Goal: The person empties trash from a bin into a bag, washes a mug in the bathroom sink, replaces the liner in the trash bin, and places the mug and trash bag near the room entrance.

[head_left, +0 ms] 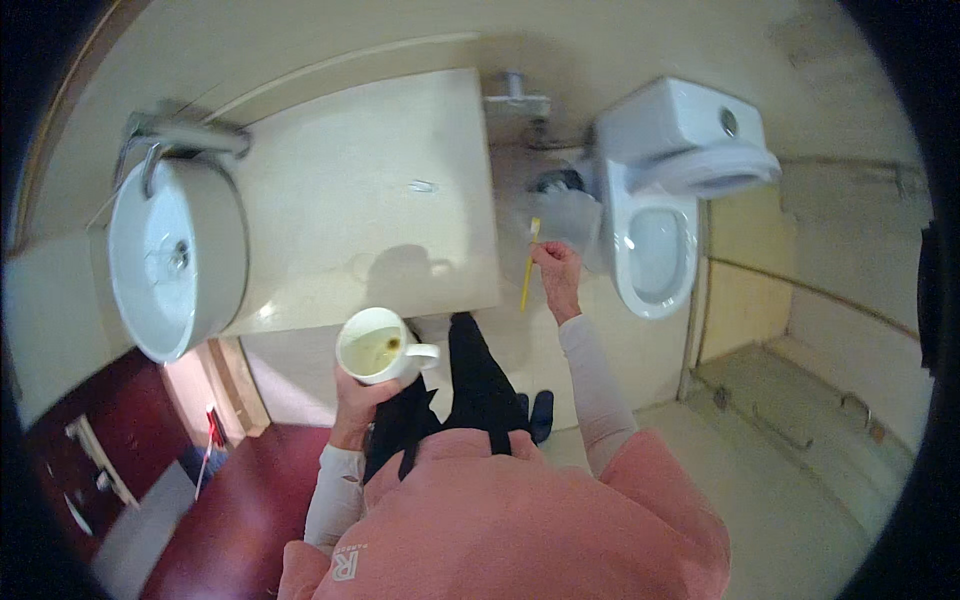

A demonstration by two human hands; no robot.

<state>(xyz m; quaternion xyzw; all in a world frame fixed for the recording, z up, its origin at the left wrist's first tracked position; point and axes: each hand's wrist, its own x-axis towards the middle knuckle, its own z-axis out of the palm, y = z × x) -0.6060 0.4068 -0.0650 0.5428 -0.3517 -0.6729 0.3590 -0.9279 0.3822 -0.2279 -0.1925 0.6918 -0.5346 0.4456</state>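
Observation:
My left hand (357, 404) is wrapped round the lower side of a white mug (364, 374), whose handle points right. Pale yellowish liquid (366, 352) with a dark spot shows inside it. The mug is in front of the near edge of the countertop (330, 230). Off to the right, my right hand (560, 275) pinches a slim yellow toothbrush (527, 280). Its pale bristled head is tilted up and away, beyond the countertop's right edge. Behind the toothbrush sits a translucent plastic bag (580, 218), lining what seems to be a bin.
A round white basin (213, 240) with a metal tap (152, 168) stands at the left end. On the countertop lies a small whitish item (423, 186). A white toilet (655, 255) with its lid raised is at the right. Dark slippers (541, 415) rest on the floor.

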